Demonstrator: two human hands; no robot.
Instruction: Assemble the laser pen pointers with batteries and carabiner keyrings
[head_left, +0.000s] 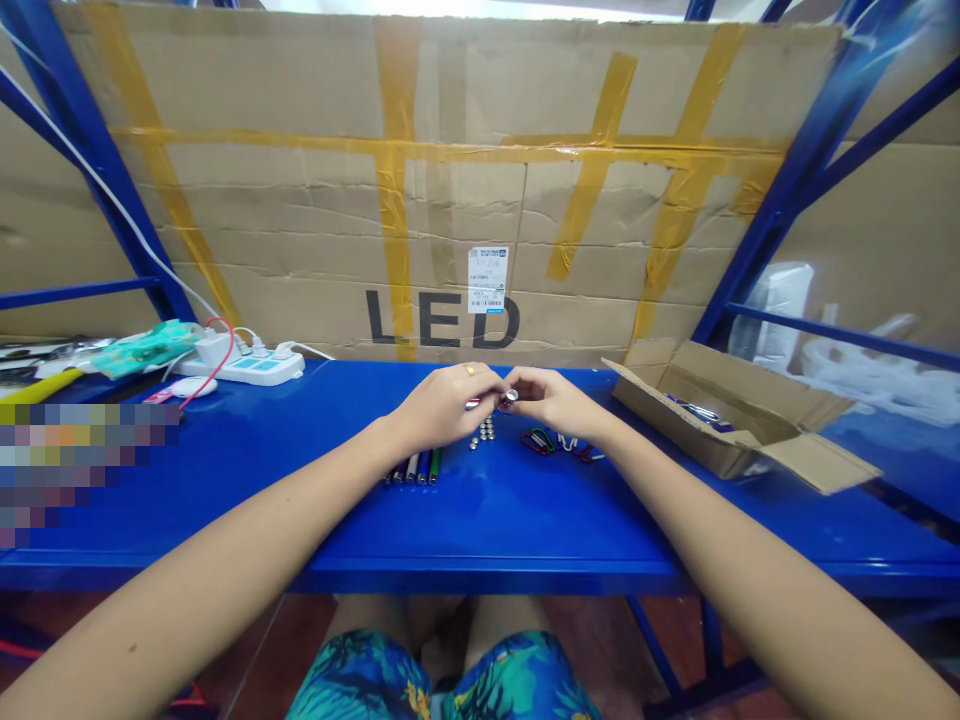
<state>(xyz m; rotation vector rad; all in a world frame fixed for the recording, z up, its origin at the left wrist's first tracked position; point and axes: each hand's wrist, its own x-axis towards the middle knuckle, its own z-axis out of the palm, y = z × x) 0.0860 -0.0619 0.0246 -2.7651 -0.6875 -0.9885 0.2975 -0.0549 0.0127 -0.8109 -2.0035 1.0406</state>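
My left hand, with a ring on one finger, is closed around a slim red tube that looks like a mini flashlight; most of it is hidden by the fingers. Fingertips of my right hand pinch a small round silver end piece close beside it. Whether the two parts are joined I cannot tell. Below the hands lie several small silver button cells. Slim coloured tubes sit in a row under my left wrist. Several coloured carabiners rest by my right hand.
An open cardboard box with shiny items inside stands at the right. A white power strip with plugs and cables is at the back left, near a teal patterned packet. A large cardboard sheet walls off the blue table's back.
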